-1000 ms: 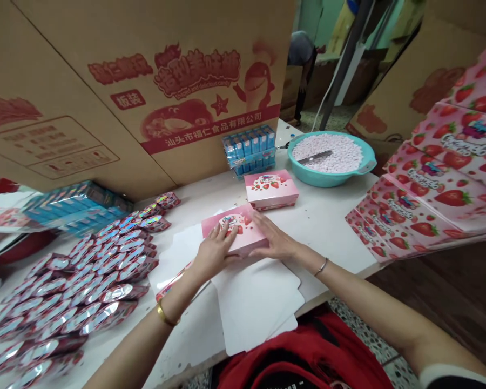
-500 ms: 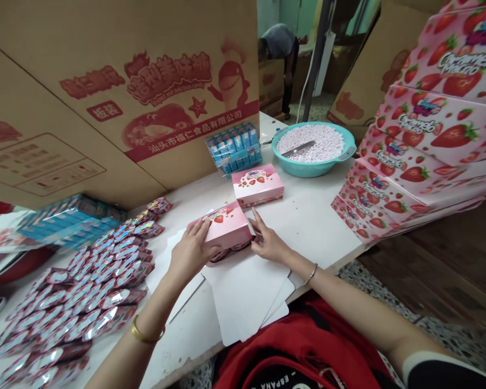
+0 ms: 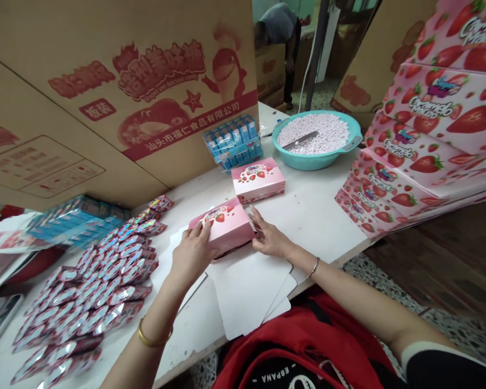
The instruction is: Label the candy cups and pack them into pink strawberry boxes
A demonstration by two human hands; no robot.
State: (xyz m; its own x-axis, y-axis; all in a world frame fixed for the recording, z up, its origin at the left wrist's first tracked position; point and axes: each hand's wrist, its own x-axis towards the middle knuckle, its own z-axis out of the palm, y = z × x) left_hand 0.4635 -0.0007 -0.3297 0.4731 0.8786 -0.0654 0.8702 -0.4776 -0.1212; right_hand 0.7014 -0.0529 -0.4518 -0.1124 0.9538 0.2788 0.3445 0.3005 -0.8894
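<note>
A pink strawberry-printed carton (image 3: 230, 229) lies on the table in front of me. My left hand (image 3: 192, 251) grips its left part, fingers on the lid and thumb along the front side. At the carton's right end, my right hand (image 3: 272, 239) has its fingers on the end flap, pinching its edge; the fingertips are partly hidden. Just behind stands a second pink carton (image 3: 259, 183), which looks closed. Under and in front of the first carton lie flat white sheets of card (image 3: 247, 292).
Rows of shiny wrapped packs (image 3: 93, 286) cover the left of the table. Blue packs (image 3: 233, 143) stand by the big cardboard box (image 3: 157, 129). A turquoise basin (image 3: 316, 161) holds white pieces. Pink cartons (image 3: 413, 156) are stacked at right. A person (image 3: 281, 27) bends in the background.
My right hand has left the lid's right side and gone to the carton's end flap. My left hand has slid to the carton's left part. Lately both hands barely move; the view has shifted.
</note>
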